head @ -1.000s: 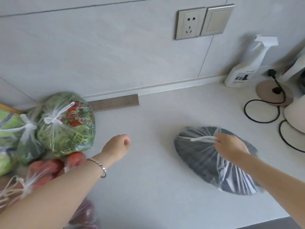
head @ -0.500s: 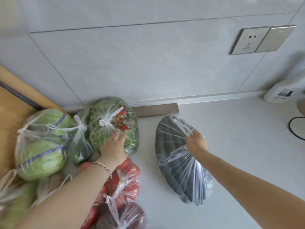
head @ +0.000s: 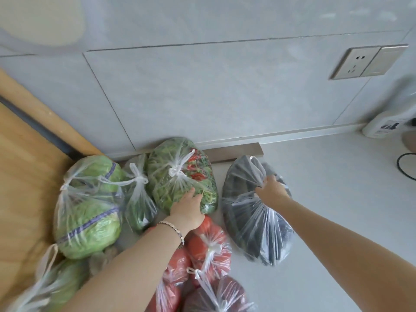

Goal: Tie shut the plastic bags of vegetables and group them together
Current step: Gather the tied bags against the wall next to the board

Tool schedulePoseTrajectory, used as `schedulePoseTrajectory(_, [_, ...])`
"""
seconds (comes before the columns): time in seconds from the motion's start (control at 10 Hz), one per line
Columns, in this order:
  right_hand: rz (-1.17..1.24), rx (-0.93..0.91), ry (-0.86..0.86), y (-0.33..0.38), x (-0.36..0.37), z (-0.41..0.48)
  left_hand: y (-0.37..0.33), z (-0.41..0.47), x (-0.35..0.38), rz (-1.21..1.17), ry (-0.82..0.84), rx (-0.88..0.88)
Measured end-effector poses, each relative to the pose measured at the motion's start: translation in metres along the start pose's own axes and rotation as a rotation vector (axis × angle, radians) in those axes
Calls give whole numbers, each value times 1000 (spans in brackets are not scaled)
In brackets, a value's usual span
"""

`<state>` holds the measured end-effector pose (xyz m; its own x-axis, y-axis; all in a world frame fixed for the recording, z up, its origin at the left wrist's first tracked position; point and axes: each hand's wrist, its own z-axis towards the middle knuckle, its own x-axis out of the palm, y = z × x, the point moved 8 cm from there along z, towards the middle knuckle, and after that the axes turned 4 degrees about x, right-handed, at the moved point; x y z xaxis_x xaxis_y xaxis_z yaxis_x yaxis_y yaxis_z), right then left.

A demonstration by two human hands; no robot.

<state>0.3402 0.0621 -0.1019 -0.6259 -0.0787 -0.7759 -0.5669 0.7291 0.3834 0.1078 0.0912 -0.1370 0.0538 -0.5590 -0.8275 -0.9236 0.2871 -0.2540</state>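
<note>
Gripping the gathered neck of the dark bag [head: 252, 221], the right hand [head: 273, 190] has its fingers curled tight in the plastic. The bag lies on its side on the pale counter [head: 326, 199], clear film over long dark vegetables; a knot cannot be made out under the hand. The only label in view is on a white bottle [head: 387, 126] at the right edge, its print too blurred to read. The left hand [head: 188, 208], bracelet [head: 173, 228] at the wrist, rests with fingers laid flat on the knotted bag of greens and red chillies [head: 180, 172], grasping nothing. The dark bag sits just beside that one, a narrow strip of counter between. Cluster to the left: cabbage bag [head: 87, 206], small green bag [head: 137, 199], tomato bag [head: 209, 242], each knotted. A wooden surface [head: 22, 176] bounds them on the left, the wall behind. Bare counter runs right toward a black cable [head: 403, 165].
</note>
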Motion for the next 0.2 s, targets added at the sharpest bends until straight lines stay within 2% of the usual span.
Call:
schedulePoseTrajectory(0.1, [-245, -45, -5, 10, 6, -14, -2, -6, -13, 40, 4, 37])
schedulePoseTrajectory(0.2, [-240, -238, -117, 39, -16, -31, -12, -14, -41, 0, -18, 33])
